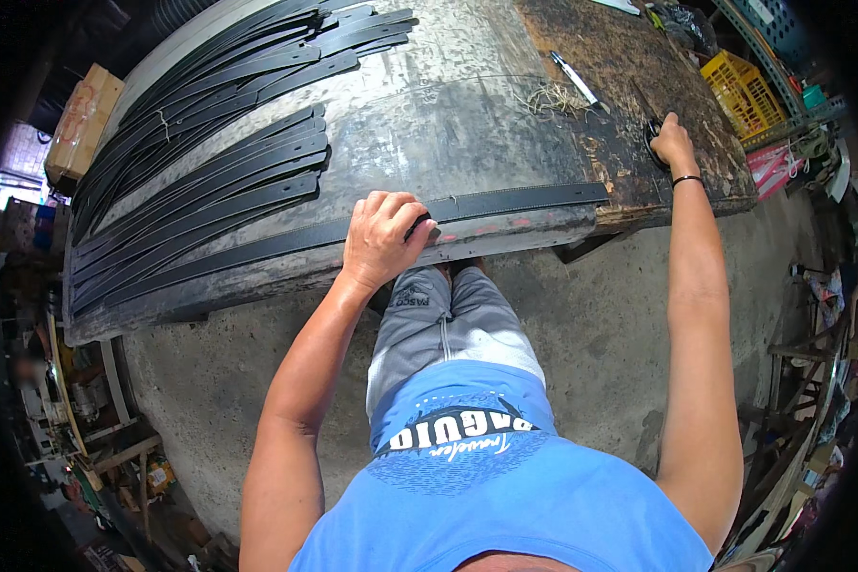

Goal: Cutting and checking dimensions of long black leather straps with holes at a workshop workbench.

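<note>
My left hand (381,236) is closed at the table's front edge, over a long black leather strap (524,200) with light stitching. A small dark thing (417,225) shows between its thumb and fingers, too hidden to name. My right arm reaches out to the right, where my right hand (674,143) closes on dark-handled scissors (652,135) lying on the brown worn board. Left of my left hand, several similar straps (257,173) with holes near their ends lie fanned out. Farther back is a larger pile of black straps (248,76).
The metal-topped table (429,124) adjoins a brown worn board (610,38). A white and black pen-like tool (576,80) lies beside loose thread scraps (551,97). A yellow crate (742,93) stands beyond the right edge; a cardboard box (86,124) is at far left.
</note>
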